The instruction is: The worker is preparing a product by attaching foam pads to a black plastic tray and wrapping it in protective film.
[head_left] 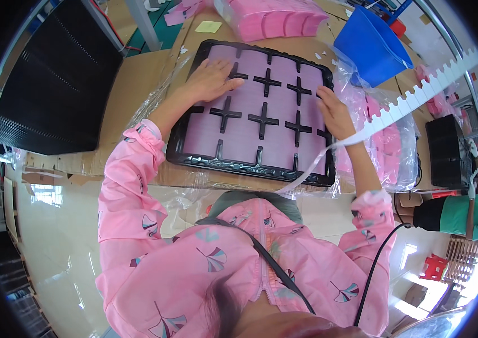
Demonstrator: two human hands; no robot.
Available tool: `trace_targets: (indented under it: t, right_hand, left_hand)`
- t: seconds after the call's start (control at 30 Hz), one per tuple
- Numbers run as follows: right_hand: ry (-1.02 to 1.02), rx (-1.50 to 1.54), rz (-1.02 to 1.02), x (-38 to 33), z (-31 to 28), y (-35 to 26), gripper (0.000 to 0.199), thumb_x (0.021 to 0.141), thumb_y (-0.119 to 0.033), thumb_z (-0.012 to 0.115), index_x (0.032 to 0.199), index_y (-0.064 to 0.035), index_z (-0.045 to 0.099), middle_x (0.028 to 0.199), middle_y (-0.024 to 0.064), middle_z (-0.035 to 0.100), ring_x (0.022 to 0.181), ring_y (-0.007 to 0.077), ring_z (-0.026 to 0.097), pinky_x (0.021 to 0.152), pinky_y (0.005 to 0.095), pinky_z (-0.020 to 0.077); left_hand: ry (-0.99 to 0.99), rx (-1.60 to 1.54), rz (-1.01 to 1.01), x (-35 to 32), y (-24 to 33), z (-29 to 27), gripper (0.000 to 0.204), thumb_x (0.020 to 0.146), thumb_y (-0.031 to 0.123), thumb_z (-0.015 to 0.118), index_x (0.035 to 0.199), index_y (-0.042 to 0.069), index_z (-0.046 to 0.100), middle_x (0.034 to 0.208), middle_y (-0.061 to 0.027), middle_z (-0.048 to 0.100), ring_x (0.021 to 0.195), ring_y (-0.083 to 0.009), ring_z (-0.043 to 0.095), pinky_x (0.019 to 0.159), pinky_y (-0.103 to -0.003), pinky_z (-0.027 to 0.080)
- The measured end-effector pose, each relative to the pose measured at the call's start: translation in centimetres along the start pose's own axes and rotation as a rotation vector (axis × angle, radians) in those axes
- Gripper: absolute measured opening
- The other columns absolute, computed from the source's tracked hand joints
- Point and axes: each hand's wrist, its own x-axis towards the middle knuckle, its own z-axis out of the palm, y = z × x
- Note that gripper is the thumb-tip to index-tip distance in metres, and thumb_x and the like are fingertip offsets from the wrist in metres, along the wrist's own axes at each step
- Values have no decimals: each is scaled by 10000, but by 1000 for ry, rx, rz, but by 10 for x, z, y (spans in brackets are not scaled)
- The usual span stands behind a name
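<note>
A black plastic tray (209, 156) with raised cross-shaped dividers lies before me, its spaces filled with thin pink-lilac sheets (243, 101). My left hand (212, 80) rests flat on the upper left of the tray, fingers forward and thumb out to the side. At the tray's right edge is my right hand (333, 111), fingers apart and fingertips against the rim; it grips nothing that I can see. A white notched strip (413, 101) passes across my right wrist, and its thin end curves down over the tray's near right corner.
Pink pieces in clear plastic (284, 19) lie behind the tray, more pink stacks (385, 146) to its right. A blue bin (371, 48) stands at the back right. Black ribbed crates (56, 79) rise on the left. A person in green (467, 208) is at far right.
</note>
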Motion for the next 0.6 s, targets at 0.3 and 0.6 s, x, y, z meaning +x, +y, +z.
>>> trace_targets:
  t: [0.3,0.6]
  right_hand:
    - [-215,-348,105,49,45,26,588,918,-418,353,1222,82,407,1329,252,352,1268,358,295,1053,390,236]
    - [-254,-490,163,72,55,28,777,886,-570,275,1292,91,334,1371,254,295,1299,350,251,1081,360,179]
  left_hand:
    - [-91,-27,28,15,-16,12,819,867,617,275,1287,-82,340,1367,-234,309,1291,-339,269,1060,-406,223]
    - [-38,16,-24,39,-29,31,936,800,690,342,1319,-86,280,1394,-248,250,1315,-339,220,1075,-375,204]
